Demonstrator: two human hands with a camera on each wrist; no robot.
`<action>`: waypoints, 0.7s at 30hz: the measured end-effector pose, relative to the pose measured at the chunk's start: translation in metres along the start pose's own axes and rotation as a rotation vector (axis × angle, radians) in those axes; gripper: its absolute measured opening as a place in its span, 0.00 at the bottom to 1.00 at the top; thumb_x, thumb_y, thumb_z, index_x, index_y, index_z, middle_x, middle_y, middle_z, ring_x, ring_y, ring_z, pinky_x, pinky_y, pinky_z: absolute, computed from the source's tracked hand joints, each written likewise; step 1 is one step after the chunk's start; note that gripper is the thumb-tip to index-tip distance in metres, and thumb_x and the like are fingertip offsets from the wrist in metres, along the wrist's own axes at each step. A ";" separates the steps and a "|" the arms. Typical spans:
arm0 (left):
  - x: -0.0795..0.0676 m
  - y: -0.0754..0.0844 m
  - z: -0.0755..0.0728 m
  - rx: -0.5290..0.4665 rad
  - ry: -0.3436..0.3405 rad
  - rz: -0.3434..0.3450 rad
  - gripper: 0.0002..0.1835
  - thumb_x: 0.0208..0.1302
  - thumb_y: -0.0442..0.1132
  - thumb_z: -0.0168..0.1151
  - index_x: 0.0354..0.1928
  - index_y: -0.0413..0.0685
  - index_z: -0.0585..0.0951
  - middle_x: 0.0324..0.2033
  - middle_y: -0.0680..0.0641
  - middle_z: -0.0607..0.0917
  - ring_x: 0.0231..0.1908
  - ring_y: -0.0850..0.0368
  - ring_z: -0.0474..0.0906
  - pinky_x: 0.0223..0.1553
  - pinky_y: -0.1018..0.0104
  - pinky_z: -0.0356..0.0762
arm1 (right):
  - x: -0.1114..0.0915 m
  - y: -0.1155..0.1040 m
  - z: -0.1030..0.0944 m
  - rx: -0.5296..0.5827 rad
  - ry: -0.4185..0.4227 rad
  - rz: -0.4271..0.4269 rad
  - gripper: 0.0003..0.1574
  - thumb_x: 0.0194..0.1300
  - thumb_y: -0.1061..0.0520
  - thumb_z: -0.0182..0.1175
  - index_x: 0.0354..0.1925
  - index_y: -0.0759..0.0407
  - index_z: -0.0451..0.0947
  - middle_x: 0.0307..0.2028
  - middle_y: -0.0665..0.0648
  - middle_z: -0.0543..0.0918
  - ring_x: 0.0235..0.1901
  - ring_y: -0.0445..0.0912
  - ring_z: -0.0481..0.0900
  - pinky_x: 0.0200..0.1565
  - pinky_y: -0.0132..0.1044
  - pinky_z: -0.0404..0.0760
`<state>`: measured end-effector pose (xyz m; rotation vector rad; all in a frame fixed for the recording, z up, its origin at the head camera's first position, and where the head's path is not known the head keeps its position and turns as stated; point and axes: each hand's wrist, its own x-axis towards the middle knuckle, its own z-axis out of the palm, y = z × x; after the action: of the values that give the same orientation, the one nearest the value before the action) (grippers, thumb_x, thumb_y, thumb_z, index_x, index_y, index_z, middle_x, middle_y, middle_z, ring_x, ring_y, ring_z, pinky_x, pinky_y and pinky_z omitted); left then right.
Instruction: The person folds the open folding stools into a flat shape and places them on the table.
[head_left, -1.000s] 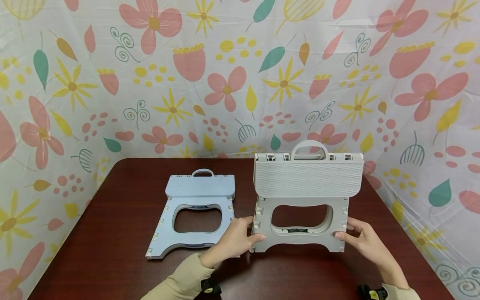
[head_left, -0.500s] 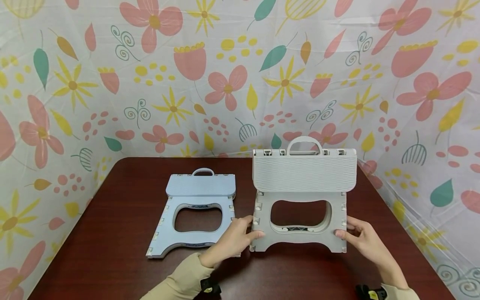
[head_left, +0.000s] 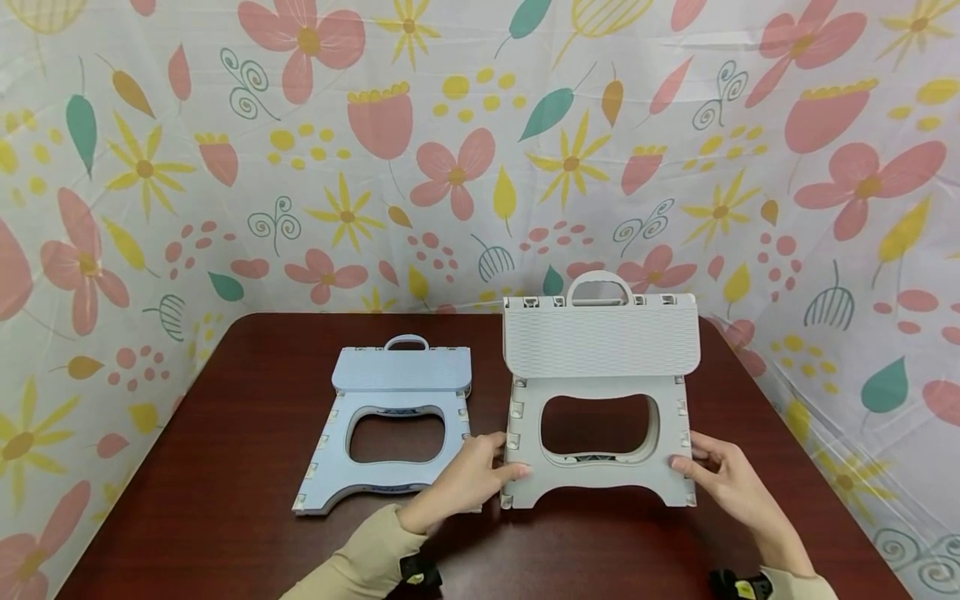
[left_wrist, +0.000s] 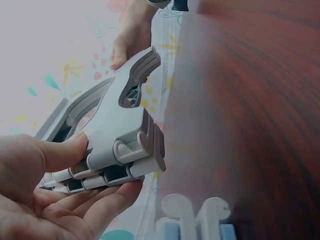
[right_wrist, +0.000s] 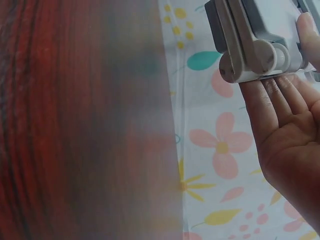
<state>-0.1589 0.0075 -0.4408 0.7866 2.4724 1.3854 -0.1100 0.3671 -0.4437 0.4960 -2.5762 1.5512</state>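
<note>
A grey folding step stool (head_left: 602,337), folded flat, stands tilted back in the head view, its carry handle (head_left: 600,283) at the top. My left hand (head_left: 471,477) holds its lower left edge, thumb on the front face and fingers behind. On the lower right edge my right hand (head_left: 729,482) pinches it the same way. In the left wrist view, the stool's hinged side edge (left_wrist: 107,167) lies between my thumb and fingers. In the right wrist view the fingers (right_wrist: 262,102) sit under a corner of the stool. To the left lies a folded light-blue step stool (head_left: 401,371).
Both stools are on or over a dark red-brown wooden table (head_left: 225,433). A floral cloth (head_left: 450,167) hangs behind it and along both sides. My left forearm passes close by the blue stool's lower right corner.
The grey stool's top has swung left and tips back, away from me, while both hands keep their grip low on its sides. The blue stool has not moved.
</note>
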 end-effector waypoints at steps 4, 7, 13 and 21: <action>0.000 0.001 -0.002 0.006 -0.019 0.010 0.15 0.56 0.49 0.64 0.37 0.46 0.79 0.26 0.54 0.85 0.19 0.73 0.67 0.23 0.77 0.69 | 0.000 -0.001 0.000 -0.023 0.013 0.001 0.21 0.61 0.70 0.54 0.53 0.78 0.67 0.37 0.36 0.83 0.27 0.38 0.83 0.25 0.35 0.79; 0.000 0.001 -0.003 -0.014 -0.037 0.003 0.16 0.55 0.49 0.64 0.38 0.45 0.79 0.27 0.53 0.85 0.20 0.72 0.69 0.24 0.77 0.69 | -0.001 -0.001 0.001 -0.044 0.021 0.007 0.22 0.61 0.70 0.54 0.53 0.80 0.66 0.37 0.35 0.83 0.27 0.38 0.82 0.25 0.34 0.79; 0.001 0.004 -0.007 -0.072 -0.072 0.005 0.16 0.55 0.47 0.65 0.40 0.44 0.80 0.33 0.49 0.87 0.28 0.72 0.76 0.30 0.77 0.74 | -0.001 -0.003 0.000 -0.042 0.037 0.011 0.21 0.62 0.69 0.53 0.53 0.79 0.67 0.36 0.35 0.83 0.26 0.39 0.83 0.25 0.35 0.79; 0.000 0.010 -0.012 -0.134 -0.108 -0.021 0.17 0.56 0.45 0.65 0.43 0.42 0.80 0.36 0.46 0.86 0.37 0.65 0.81 0.36 0.75 0.76 | -0.003 -0.008 0.003 -0.035 0.073 0.023 0.20 0.63 0.69 0.52 0.52 0.78 0.67 0.36 0.36 0.83 0.26 0.39 0.82 0.24 0.36 0.79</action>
<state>-0.1600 0.0028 -0.4256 0.7815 2.2747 1.4439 -0.1044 0.3618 -0.4386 0.4001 -2.5582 1.4988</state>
